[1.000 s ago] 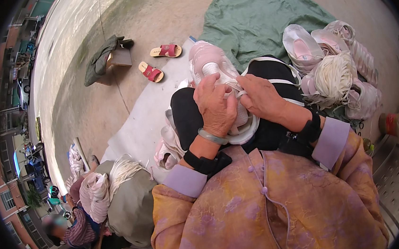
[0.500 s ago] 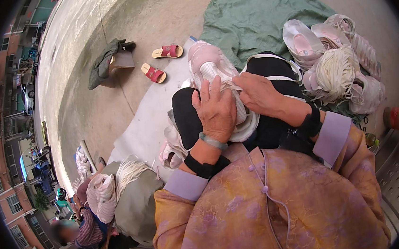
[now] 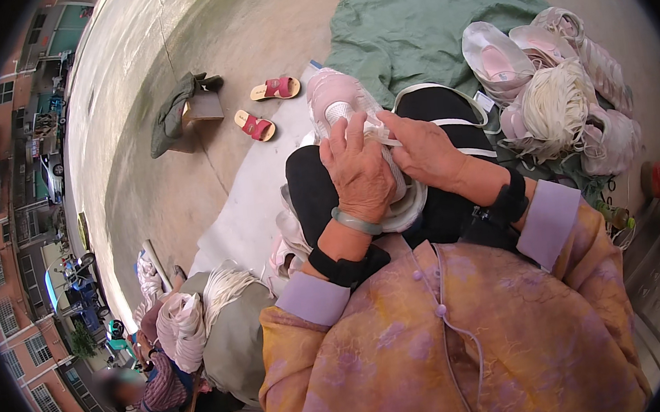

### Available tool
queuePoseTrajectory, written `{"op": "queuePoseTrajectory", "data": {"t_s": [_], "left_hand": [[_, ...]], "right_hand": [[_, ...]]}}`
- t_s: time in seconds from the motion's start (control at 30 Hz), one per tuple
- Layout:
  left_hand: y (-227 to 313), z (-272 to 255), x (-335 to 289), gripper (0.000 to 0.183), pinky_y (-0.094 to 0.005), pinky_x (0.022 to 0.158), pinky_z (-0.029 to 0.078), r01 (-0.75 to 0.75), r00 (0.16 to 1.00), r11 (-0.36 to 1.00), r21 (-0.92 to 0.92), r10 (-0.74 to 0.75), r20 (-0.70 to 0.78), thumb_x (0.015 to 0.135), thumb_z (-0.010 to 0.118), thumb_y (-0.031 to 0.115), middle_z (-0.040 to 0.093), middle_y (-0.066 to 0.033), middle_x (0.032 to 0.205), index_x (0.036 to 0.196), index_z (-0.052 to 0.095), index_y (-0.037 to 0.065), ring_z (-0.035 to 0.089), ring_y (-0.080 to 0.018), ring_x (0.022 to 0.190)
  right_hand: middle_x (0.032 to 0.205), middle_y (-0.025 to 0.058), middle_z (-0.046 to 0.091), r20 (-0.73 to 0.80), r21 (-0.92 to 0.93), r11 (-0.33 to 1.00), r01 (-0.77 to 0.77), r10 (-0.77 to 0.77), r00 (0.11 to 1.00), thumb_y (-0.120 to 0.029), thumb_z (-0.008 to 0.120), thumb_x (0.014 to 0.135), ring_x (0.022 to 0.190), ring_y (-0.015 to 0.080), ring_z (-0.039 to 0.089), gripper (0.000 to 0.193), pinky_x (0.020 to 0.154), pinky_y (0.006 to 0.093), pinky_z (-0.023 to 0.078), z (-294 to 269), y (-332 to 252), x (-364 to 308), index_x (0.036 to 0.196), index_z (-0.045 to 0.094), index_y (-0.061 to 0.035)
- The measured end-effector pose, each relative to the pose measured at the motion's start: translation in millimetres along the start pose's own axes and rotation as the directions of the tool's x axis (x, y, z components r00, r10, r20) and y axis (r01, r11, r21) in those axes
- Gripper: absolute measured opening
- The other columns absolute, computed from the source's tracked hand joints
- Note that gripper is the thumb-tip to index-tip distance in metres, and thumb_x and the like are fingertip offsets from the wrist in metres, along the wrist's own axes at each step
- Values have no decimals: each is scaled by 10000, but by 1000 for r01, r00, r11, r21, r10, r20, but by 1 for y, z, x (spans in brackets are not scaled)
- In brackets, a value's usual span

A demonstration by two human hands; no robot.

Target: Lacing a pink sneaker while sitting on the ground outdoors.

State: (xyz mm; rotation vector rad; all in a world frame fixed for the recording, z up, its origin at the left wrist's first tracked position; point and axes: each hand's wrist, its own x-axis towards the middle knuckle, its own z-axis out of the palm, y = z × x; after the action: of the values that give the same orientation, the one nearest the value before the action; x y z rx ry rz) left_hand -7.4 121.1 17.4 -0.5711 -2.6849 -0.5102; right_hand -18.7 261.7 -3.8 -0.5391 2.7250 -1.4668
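Fingers of the left hand (image 3: 360,173) lie slightly spread on the shoe (image 3: 333,93), those of the right hand (image 3: 429,150) curl at the lace (image 3: 456,123), pinch not determinable, with the shoe between the knees (image 3: 308,178), judged light, soft-uppered, best held by its sides.

Soft daylight lights the bare left hand (image 3: 360,170) and bare right hand (image 3: 429,150). Far left of them, pale concrete ground (image 3: 111,256) glares near-white and orange-brick buildings (image 3: 16,312) bend.

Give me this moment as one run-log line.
left hand: on pink shoe | right hand: at its white lace | rest: other shoes right, red slippers ahead left
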Motion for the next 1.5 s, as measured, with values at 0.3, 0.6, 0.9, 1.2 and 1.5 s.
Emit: {"op": "queuePoseTrajectory", "data": {"t_s": [0.3,0.6,0.9,1.2,1.5], "left_hand": [[-91,-100,-131,62,-466,946,305,287,950,935,209,-306,66,688,534,7,538,-220,1146,658,481,-4,495,-358,1041],[-188,-121,-272,141,-443,712,431,625,511,414,662,-858,55,772,546,142,546,-162,809,704,511,23,542,-344,816],[-66,-47,-66,251,-379,878,423,215,974,932,-292,-227,-6,761,642,85,570,-162,1084,1000,605,18,539,-312,1007],[-43,-19,-38,364,-396,867,418,156,988,954,-258,-146,57,705,642,66,542,-179,1110,1066,598,50,520,-335,1008],[-41,-16,-38,334,-365,746,479,114,993,974,-193,-104,60,735,602,56,564,-182,1088,1068,598,74,576,-328,872]], "right_hand": [[830,155,623,-7,34,992,-125,125,992,-130,589,742,747,312,622,495,690,369,485,-1,16,-19,1196,439,2],[807,153,609,-20,54,998,-34,35,999,-203,639,728,756,339,601,513,678,400,472,1,10,-15,1162,443,-14],[772,123,595,-28,123,969,-216,221,975,-240,600,824,687,243,589,386,669,339,474,-10,27,22,1096,521,23],[892,133,605,106,-69,991,118,-111,988,-168,567,789,859,299,573,222,787,368,440,-1,26,49,977,614,-61],[742,7,568,561,564,586,-582,245,791,-136,552,773,684,104,492,125,637,254,390,-19,-16,59,781,621,-32]]}}
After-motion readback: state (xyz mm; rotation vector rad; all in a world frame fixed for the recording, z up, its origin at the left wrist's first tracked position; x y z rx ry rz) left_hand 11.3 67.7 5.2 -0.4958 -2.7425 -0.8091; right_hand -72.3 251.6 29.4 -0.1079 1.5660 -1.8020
